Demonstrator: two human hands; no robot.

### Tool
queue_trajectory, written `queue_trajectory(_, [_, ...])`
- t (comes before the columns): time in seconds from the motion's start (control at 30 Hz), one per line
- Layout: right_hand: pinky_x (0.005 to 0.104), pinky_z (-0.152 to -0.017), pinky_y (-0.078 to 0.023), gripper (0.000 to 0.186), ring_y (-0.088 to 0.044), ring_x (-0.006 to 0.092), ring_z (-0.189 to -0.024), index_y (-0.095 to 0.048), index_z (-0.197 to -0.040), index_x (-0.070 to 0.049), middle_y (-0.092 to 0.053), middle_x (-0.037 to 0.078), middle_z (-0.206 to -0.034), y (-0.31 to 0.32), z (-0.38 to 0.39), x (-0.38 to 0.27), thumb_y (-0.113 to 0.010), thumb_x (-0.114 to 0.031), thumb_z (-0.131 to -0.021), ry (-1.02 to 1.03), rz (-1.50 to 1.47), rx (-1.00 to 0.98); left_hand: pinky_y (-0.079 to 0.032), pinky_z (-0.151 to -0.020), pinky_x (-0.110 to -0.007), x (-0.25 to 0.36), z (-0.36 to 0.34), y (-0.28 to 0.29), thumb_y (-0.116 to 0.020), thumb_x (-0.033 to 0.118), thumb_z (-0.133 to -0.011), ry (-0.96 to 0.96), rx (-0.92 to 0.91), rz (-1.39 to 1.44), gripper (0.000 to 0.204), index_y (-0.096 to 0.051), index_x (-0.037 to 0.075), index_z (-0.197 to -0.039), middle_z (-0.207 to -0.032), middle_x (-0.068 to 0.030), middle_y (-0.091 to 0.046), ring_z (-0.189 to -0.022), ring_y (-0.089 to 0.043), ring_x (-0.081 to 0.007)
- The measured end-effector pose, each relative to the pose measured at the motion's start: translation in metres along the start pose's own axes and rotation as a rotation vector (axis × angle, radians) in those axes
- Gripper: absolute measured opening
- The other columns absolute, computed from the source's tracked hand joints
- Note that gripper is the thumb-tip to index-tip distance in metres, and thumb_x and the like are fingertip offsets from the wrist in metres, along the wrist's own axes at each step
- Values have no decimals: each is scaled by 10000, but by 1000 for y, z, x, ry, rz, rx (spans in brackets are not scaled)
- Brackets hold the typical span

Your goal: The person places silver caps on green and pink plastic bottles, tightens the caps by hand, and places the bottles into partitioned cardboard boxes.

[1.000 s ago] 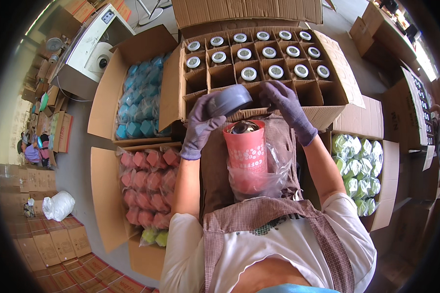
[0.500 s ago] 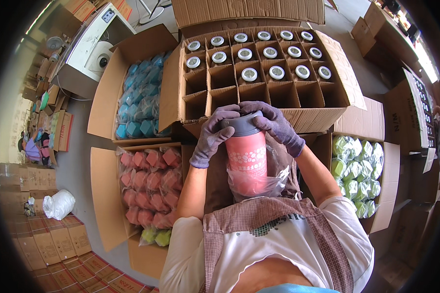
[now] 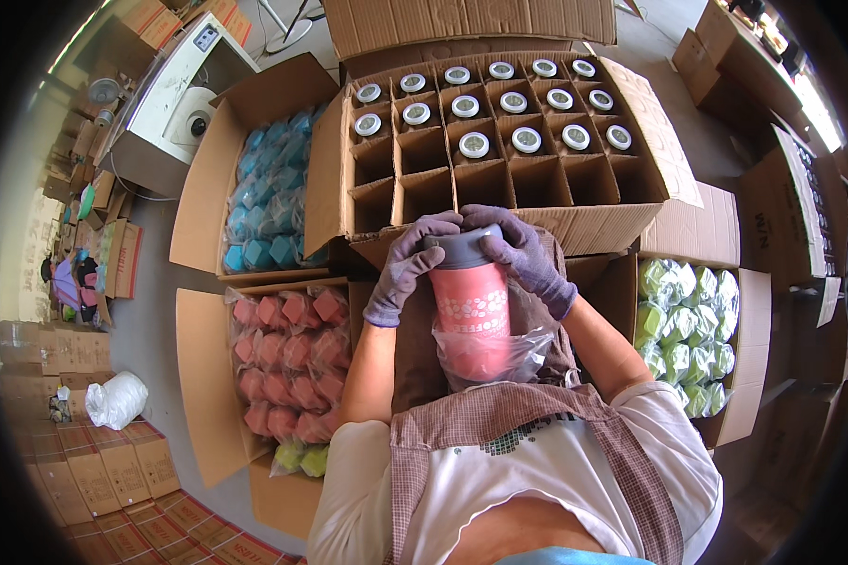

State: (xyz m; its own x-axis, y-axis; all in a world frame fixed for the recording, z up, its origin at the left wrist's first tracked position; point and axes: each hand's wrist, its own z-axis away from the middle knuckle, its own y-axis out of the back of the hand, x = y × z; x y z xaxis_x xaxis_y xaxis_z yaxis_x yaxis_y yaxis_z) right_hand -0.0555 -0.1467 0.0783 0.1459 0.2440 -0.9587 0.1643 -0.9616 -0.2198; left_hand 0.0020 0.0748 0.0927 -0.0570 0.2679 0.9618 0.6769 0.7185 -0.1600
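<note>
A pink coffee tumbler [image 3: 474, 311] with a pale printed pattern stands in front of my apron, a dark grey lid [image 3: 464, 250] on its top. My left hand [image 3: 407, 268], in a purple-grey work glove, curls round the left side of the lid. On the opposite side my right hand [image 3: 534, 262], gloved alike, grips the lid with its thumb across the near rim. A clear plastic bag [image 3: 534, 348] sits bunched round the tumbler's lower half. Just beyond my hands is a divided carton [image 3: 594, 224] with several white-lidded jars [image 3: 526, 139] and some vacant cells in its nearer rows.
Left stand open cartons of bagged blue pieces [image 3: 271, 202] and bagged pink pieces [image 3: 297, 353]. Bagged green pieces [image 3: 683, 330] fill a carton at right. A white machine [image 3: 165, 99] stands far left, a white plastic bundle [image 3: 116, 399] on boxes [image 3: 113, 461] lower left.
The tumbler and both hands have shifted slightly toward me. My hands keep their hold on the lid, and the carton of jars appears a little further left in view.
</note>
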Motion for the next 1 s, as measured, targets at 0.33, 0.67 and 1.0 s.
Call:
queue_trajectory(0.33, [507, -1122, -368, 518, -518, 426, -1277, -557, -1351, -17, -560, 249, -1310, -47, 19, -67, -600, -365, -970, 376, 1062, 124, -383, -1130, -342, -8, 1, 13, -619, 257, -958, 99, 32, 334, 482, -593, -60, -1320, -1418, -151, -571, -1317, -529, -224])
queue_trajectory(0.67, [423, -1141, -368, 476, -495, 396, -1334, -524, -1394, 14, -565, 255, -1338, -41, 7, -66, -544, -274, -1015, 424, 866, -22, -420, -1096, -354, -25, 3, 5, -396, 352, -1105, 128, 312, 146, 499, -563, -46, -1356, -1360, -174, -607, -1269, -568, -239])
queue_trajectory(1.0, [452, -1151, -353, 497, -477, 389, -1366, -534, -1385, 7, -570, 226, -1373, -33, 4, -80, -486, -342, -1035, 453, 699, -228, -423, -1103, -349, -49, 10, 26, -384, 459, -1090, 138, 158, 340, 612, -500, -39, -1426, -1382, -159, -601, -1261, -578, -233])
